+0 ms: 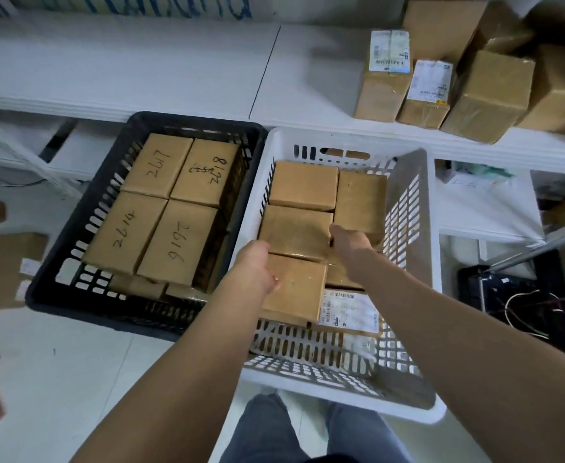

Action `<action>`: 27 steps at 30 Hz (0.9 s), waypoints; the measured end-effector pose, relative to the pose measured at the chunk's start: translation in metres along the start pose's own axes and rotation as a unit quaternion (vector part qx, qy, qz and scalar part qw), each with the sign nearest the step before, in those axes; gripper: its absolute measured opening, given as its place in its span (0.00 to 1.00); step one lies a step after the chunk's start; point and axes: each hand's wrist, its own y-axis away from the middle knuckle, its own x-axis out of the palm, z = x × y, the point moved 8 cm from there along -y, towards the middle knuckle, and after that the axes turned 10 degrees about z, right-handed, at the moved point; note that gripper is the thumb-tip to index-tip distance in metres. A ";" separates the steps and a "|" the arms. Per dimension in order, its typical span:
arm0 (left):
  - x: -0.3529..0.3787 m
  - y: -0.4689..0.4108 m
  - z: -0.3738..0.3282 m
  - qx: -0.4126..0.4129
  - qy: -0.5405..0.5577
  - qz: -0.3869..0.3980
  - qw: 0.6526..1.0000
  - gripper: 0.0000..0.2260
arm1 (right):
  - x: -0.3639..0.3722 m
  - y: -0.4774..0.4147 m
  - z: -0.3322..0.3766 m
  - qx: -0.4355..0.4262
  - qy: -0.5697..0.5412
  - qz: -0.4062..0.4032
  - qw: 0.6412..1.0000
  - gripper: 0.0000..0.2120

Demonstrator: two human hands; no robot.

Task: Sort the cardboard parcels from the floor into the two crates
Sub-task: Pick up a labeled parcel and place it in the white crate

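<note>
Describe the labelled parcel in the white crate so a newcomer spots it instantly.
Find the white crate, right of the black crate. Look at its near end, just right of the plain parcel the left hand grips. The labelled parcel carries a white barcode sticker; its neighbours are plain brown.

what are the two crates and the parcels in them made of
The black crate looks like moulded plastic, matt, going by its slotted walls and rounded rim. The white crate seems the same plastic, smooth, also slotted. The parcels are brown cardboard, matt; a sheen on some suggests clear tape, and those in the black crate carry pen-written numbers.
</note>
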 end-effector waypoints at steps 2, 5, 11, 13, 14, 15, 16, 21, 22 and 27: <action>-0.013 0.000 0.009 -0.018 -0.023 -0.012 0.999 0.15 | 0.007 0.005 -0.019 0.041 -0.033 0.000 0.999 0.19; -0.026 -0.003 0.023 -0.024 -0.055 -0.019 0.998 0.10 | 0.017 0.011 -0.041 0.075 -0.066 -0.003 0.995 0.16; -0.022 -0.013 0.043 -0.035 -0.041 0.051 0.997 0.20 | 0.034 0.010 -0.050 0.068 -0.070 0.013 0.995 0.20; -0.026 -0.008 0.044 -0.037 -0.002 0.049 0.998 0.14 | 0.035 0.009 -0.053 0.087 -0.085 0.008 0.993 0.20; -0.027 -0.001 0.042 -0.033 0.010 0.049 0.998 0.12 | 0.036 0.007 -0.053 0.083 -0.091 0.009 0.992 0.20; -0.027 -0.001 0.040 -0.026 0.029 0.054 0.998 0.13 | 0.037 0.004 -0.051 0.075 -0.092 0.011 0.993 0.20; -0.026 0.001 0.038 -0.022 0.039 0.061 0.997 0.14 | 0.037 0.001 -0.050 0.065 -0.090 0.012 0.994 0.20; -0.023 0.002 0.033 -0.041 0.028 0.064 0.997 0.21 | 0.032 0.000 -0.053 0.082 -0.095 0.006 0.992 0.21; -0.024 0.006 0.031 -0.045 0.006 0.054 0.998 0.20 | 0.029 0.000 -0.052 0.079 -0.100 0.002 0.992 0.20; -0.015 0.018 0.022 -0.031 -0.100 0.052 0.993 0.13 | 0.001 -0.003 -0.042 0.073 -0.115 -0.033 0.990 0.19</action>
